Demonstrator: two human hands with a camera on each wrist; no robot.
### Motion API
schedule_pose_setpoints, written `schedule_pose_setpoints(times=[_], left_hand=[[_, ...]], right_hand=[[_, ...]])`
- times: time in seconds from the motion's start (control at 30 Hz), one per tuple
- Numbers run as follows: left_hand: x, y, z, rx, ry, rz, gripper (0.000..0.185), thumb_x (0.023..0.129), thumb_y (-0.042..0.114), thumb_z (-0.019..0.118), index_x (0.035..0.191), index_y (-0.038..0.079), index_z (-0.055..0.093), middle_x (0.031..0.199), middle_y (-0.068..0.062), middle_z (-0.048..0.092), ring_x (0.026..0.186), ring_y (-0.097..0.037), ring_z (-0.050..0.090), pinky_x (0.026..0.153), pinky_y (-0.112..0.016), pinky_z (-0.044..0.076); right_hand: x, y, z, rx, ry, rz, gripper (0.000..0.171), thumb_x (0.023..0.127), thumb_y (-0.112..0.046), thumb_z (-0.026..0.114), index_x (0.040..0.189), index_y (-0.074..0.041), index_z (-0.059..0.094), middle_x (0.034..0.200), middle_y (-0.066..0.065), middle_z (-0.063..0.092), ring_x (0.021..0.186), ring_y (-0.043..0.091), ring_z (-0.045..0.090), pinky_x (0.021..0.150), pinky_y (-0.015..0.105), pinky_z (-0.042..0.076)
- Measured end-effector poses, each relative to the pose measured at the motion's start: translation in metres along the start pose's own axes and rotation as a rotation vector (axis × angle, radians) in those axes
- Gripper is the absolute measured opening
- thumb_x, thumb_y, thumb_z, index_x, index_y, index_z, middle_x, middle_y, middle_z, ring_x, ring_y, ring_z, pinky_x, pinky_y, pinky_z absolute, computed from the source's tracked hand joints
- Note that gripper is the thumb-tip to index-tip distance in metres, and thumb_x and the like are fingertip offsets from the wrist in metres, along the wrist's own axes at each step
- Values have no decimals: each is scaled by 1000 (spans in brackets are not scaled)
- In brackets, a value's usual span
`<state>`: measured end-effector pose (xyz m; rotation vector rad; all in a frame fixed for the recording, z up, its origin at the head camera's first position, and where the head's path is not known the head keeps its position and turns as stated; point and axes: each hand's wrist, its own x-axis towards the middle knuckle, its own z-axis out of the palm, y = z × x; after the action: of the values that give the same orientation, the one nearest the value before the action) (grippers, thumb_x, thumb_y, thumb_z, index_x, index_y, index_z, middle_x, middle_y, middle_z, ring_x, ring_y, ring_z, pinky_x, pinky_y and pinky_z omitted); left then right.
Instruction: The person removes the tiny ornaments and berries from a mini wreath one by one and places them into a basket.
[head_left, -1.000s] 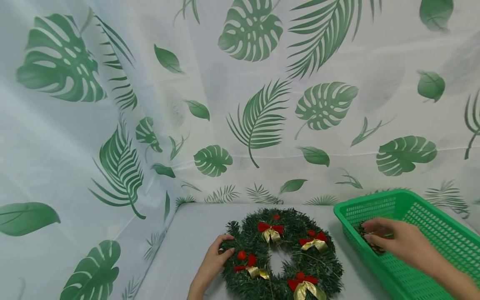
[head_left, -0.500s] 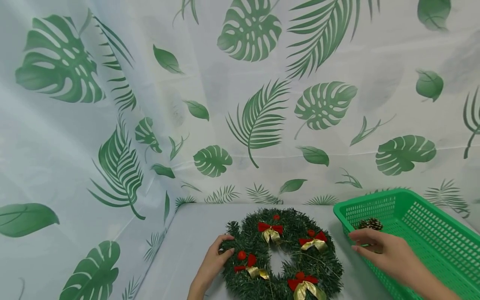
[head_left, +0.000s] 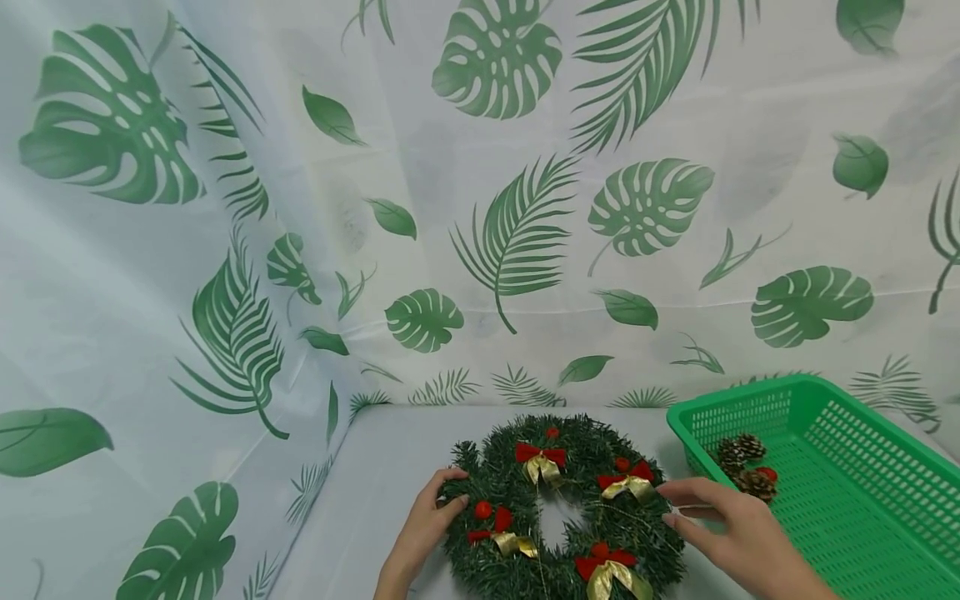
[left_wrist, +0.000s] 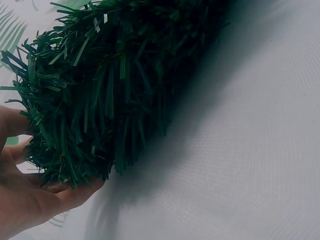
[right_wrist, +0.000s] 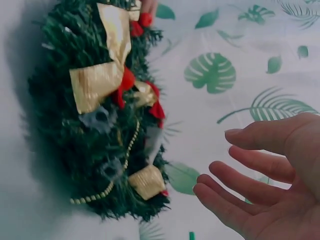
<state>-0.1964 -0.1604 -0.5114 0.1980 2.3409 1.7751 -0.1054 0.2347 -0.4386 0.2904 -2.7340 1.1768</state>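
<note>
A green tinsel wreath (head_left: pixel 498 458) with red bows, gold ribbons and red balls lies flat on the pale surface in the head view. My left hand (head_left: pixel 427 521) grips its left edge, fingers and thumb on either side of the foliage; the left wrist view shows that hand (left_wrist: pixel 32 192) against the green strands. My right hand (head_left: pixel 727 529) hovers by the wreath's right edge, fingers loosely bent. In the right wrist view nothing lies between the fingers of the right hand (right_wrist: pixel 265 175), and a gold bead string (right_wrist: pixel 107 189) shows on the wreath.
To the right stands a green plastic basket (head_left: pixel 885 417) with perforated walls. Several pine cones (head_left: pixel 752 482) and a red piece (head_left: pixel 767 473) lie at its left end. A white curtain (head_left: pixel 525 358) printed with green leaves hangs behind and at the left.
My right hand has left the pine cones in the basket and moved left over the basket's rim to the wreath's right side. The left hand has stayed on the wreath.
</note>
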Motion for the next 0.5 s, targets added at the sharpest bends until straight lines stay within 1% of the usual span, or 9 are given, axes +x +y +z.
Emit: schedule_pose_setpoints(times=[0.03,0.1,0.17,0.3,0.4,0.5], left_hand=[[0,0,0,0,1,-1,41,101,22,66,138,9,56,158,-24,40,140,-44,45,98,-53,50],[0,0,1,0,1,-2,41,101,22,65,139,9,56,158,-24,40,139,-44,46,97,-53,50],[0,1,1,-1,2,-6,41,101,23,65,139,9,56,158,-24,40,138,-43,48,95,-52,50],[2,0,1,-3,4,-9,41,102,23,65,139,10,56,159,-24,39,139,-44,46,98,-55,49],[2,-1,1,0,6,-10,41,102,23,65,140,10,56,160,-25,38,140,-45,44,101,-57,47],[2,-3,1,-4,4,-13,42,102,24,65,141,10,56,160,-25,38,139,-44,46,100,-56,48]], right_hand=[[-1,-1,2,10,-16,4,33,89,-12,79,121,-9,70,116,10,72,96,5,72,78,24,58],[-1,-1,6,32,-38,16,34,90,-13,78,123,-8,69,118,11,71,97,7,72,79,24,58],[-2,-2,11,55,-38,20,34,90,-13,78,123,-8,69,118,11,71,96,8,72,79,24,58],[-1,-4,19,89,-39,1,33,91,-15,78,122,-8,70,116,12,72,95,6,72,79,24,59],[1,-6,23,119,-92,1,34,93,-15,75,125,-5,68,118,14,71,96,6,72,78,24,58],[1,-5,25,146,-147,-12,36,95,-15,74,127,-1,66,119,17,71,96,4,72,77,24,58]])
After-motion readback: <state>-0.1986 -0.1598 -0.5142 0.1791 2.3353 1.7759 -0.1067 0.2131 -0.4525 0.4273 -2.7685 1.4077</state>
